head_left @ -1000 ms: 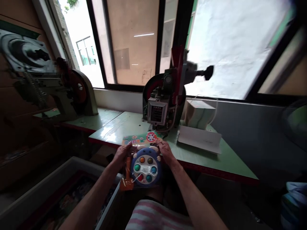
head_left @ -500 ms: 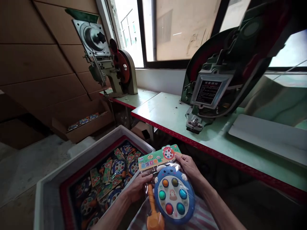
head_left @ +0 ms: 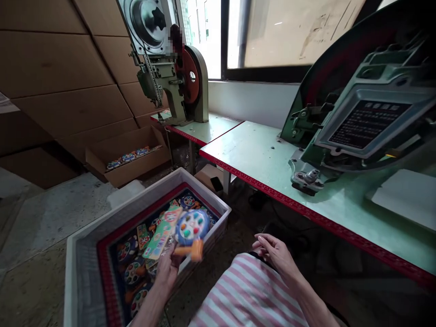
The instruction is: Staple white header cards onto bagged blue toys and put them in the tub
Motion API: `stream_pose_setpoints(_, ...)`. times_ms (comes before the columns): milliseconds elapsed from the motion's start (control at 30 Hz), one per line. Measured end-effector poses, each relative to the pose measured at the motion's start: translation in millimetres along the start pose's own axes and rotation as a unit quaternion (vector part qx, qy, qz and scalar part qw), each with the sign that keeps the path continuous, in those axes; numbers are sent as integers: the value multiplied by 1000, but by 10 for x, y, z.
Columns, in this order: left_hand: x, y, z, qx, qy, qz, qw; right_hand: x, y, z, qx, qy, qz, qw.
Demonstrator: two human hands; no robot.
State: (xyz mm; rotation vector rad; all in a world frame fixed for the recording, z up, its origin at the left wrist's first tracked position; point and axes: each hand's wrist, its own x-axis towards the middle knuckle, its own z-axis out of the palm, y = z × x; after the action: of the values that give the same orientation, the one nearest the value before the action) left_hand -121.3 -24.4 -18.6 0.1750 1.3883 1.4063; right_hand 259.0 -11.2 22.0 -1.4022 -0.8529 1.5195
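Note:
My left hand (head_left: 166, 269) is closed on a packaged whack-a-mole toy and holds it tilted over the near side of the plastic bin (head_left: 76, 254). The toy (head_left: 193, 223) has a blue round body with coloured buttons, an orange hammer (head_left: 195, 250) and a green printed header card (head_left: 162, 234); it is slightly blurred. Beneath it, similar packaged toys (head_left: 134, 270) lie piled in the bin. My right hand (head_left: 272, 254) rests above my lap by the striped cloth, its fingers loosely bent and apart, with nothing in them.
A green-topped workbench (head_left: 252, 150) with a red edge runs along the right. It carries a green machine (head_left: 354, 122) close by and another machine (head_left: 170, 77) farther left. An open carton (head_left: 127, 165) of toys stands behind the bin, before stacked cardboard boxes (head_left: 64, 63).
The toy has gone from between both hands at my lap to the left, over the bin, turned sideways in my left hand. My right hand has let go of it. The view has shifted.

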Motion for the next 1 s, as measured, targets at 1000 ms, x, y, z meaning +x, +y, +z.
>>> stream_pose_setpoints(1000, -345, -819, 1512, 296, -397, -69, 866, -1132, -776, -1430, -136, 302, -202, 921)
